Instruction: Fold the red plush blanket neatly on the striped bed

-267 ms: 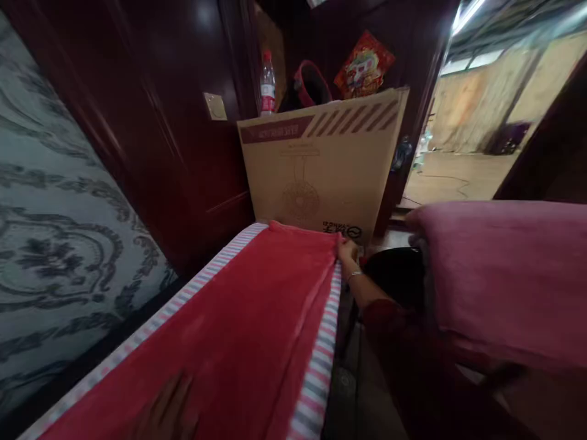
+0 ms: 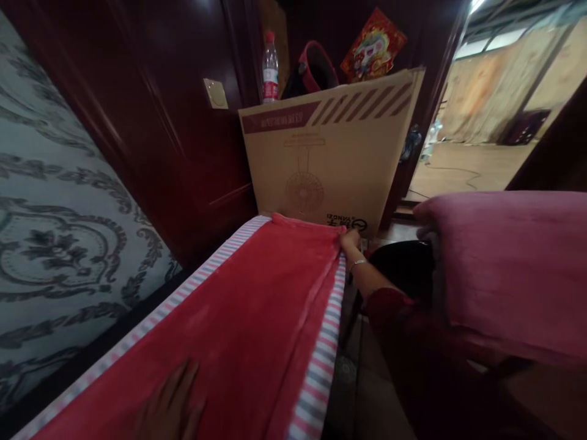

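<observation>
A long red blanket (image 2: 238, 293), folded over along its right side, lies on a striped sheet (image 2: 316, 379) of white, pink and grey. At the blanket's far right corner, my right hand (image 2: 351, 241) is closed on the edge, with a bracelet at the wrist. My left hand (image 2: 172, 400) rests flat on the red cloth near the bottom of the view, fingers spread a little; its wrist is cut off by the frame.
Beyond the far end stands a large cardboard box (image 2: 330, 159), with a plastic bottle (image 2: 270, 70) behind it. Patterned wall (image 2: 59, 244) borders the left. On the right, a folded pink blanket (image 2: 518, 269) lies beside a black rounded object (image 2: 403, 269). A doorway opens at upper right.
The view has shifted slightly, so the box and doorway sit a bit higher and further right. My right hand still grips the blanket corner, and my left hand stays on the cloth.
</observation>
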### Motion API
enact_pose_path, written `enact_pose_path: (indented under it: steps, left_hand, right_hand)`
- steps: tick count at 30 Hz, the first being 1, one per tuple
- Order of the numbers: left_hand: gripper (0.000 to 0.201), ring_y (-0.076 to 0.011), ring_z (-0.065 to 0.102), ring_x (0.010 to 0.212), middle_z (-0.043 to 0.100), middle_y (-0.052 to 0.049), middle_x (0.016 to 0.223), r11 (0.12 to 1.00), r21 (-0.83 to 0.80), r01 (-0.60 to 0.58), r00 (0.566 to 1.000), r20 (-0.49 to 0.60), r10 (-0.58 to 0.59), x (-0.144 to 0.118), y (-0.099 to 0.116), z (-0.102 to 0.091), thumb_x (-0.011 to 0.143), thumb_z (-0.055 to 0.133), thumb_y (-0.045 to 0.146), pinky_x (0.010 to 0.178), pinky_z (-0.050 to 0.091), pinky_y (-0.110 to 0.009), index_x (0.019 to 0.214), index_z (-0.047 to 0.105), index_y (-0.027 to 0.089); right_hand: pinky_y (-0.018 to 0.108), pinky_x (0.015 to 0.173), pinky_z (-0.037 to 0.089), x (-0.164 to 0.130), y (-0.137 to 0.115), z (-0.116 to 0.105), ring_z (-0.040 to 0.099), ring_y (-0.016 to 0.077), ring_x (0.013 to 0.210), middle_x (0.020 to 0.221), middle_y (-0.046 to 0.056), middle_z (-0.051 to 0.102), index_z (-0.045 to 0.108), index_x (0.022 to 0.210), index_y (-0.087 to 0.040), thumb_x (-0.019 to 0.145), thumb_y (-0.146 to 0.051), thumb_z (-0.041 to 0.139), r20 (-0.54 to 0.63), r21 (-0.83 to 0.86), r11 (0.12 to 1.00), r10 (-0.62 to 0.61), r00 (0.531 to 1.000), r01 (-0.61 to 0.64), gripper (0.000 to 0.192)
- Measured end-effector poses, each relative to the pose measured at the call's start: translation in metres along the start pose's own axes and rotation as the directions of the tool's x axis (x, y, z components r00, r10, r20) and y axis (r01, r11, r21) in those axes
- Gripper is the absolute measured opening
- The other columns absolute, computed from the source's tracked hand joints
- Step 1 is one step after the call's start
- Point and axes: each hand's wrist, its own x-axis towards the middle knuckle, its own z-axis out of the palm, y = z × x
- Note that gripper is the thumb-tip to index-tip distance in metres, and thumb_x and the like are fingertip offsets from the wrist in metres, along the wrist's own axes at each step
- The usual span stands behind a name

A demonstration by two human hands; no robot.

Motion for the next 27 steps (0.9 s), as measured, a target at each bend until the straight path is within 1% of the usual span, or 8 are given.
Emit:
enact_pose_path:
  steps: [3,7,10,13,16,19,23,27]
  left_hand:
    - [0.049,-0.0305,0.059,0.124,0.061,-0.01,0.138,1.0,0.008,-0.016,0.999,-0.051,0.016,0.004,0.013,-0.014,0.092,0.041,0.043,0.097,0.05,-0.05,0.134,0.058,0.022]
    - [0.037,-0.0276,0.063,0.115,0.068,-0.008,0.125,0.994,-0.074,-0.076,0.992,-0.104,0.068,0.0,0.042,-0.036,0.094,0.042,0.039,0.098,0.051,-0.046,0.119,0.065,0.026]
    - [0.03,-0.0227,0.068,0.102,0.07,-0.005,0.116,0.972,-0.195,-0.131,0.991,-0.009,0.131,0.002,0.081,-0.051,0.095,0.045,0.038,0.086,0.057,-0.037,0.114,0.066,0.028]
    - [0.026,-0.0225,0.068,0.094,0.07,-0.006,0.108,0.967,-0.245,-0.067,0.977,0.179,0.113,0.03,0.134,-0.059,0.094,0.049,0.038,0.082,0.056,-0.037,0.109,0.066,0.026]
    - [0.025,-0.0218,0.066,0.09,0.066,-0.009,0.106,0.96,-0.279,-0.028,0.909,0.391,0.14,0.081,0.184,-0.052,0.094,0.045,0.031,0.079,0.053,-0.035,0.105,0.064,0.02]
    - [0.025,-0.0246,0.064,0.099,0.06,-0.014,0.116,0.984,-0.179,-0.019,0.882,0.46,0.101,0.127,0.218,-0.029,0.093,0.046,0.03,0.085,0.05,-0.037,0.11,0.059,0.016]
    - [0.027,-0.0272,0.061,0.109,0.059,-0.017,0.12,0.994,-0.09,-0.058,0.854,0.511,0.096,0.154,0.238,-0.002,0.094,0.045,0.026,0.092,0.046,-0.038,0.116,0.054,0.014]
    - [0.027,-0.0257,0.064,0.105,0.064,-0.016,0.113,0.997,-0.078,0.027,0.799,0.601,0.026,0.164,0.243,-0.004,0.096,0.035,0.019,0.088,0.046,-0.036,0.115,0.055,0.014]
  right_hand:
    - [0.032,0.074,0.052,0.002,-0.001,0.0,0.068,0.0275,0.093,0.102,0.021,0.071,0.061,0.121,-0.01,0.084,-0.028,0.068,-0.013,-0.009,1.0,0.003,1.0,-0.003,0.042]
    - [0.032,0.081,0.05,0.001,0.001,0.002,0.064,0.0264,0.104,0.11,0.017,0.069,0.064,0.116,-0.017,0.09,-0.032,0.06,-0.005,-0.009,0.996,-0.087,0.996,0.087,0.03]
    - [0.031,0.081,0.049,0.001,0.003,0.002,0.065,0.025,0.102,0.11,0.015,0.07,0.066,0.113,-0.019,0.09,-0.033,0.06,0.035,0.0,0.992,-0.127,0.991,0.127,0.028]
    - [0.029,0.081,0.049,0.003,0.005,0.0,0.067,0.0251,0.1,0.106,0.015,0.072,0.069,0.11,-0.017,0.087,-0.032,0.064,0.076,0.01,0.992,-0.128,0.989,0.128,0.028]
    - [0.029,0.08,0.05,0.005,0.006,-0.001,0.068,0.0261,0.1,0.106,0.016,0.073,0.071,0.109,-0.016,0.086,-0.031,0.064,0.095,0.025,0.992,-0.122,0.988,0.121,0.028]
    - [0.029,0.078,0.05,0.006,0.006,0.001,0.069,0.0265,0.097,0.104,0.017,0.073,0.073,0.107,-0.014,0.086,-0.029,0.064,0.096,0.049,0.993,-0.114,0.989,0.11,0.027]
    - [0.028,0.076,0.05,0.008,0.005,0.005,0.069,0.0244,0.093,0.101,0.016,0.074,0.074,0.105,-0.015,0.085,-0.027,0.063,0.067,0.1,0.988,-0.121,0.99,0.114,0.026]
    - [0.029,0.079,0.05,0.012,0.007,0.008,0.069,0.0243,0.094,0.103,0.016,0.074,0.072,0.11,-0.014,0.087,-0.023,0.058,0.019,0.158,0.976,-0.155,0.988,0.15,0.029]
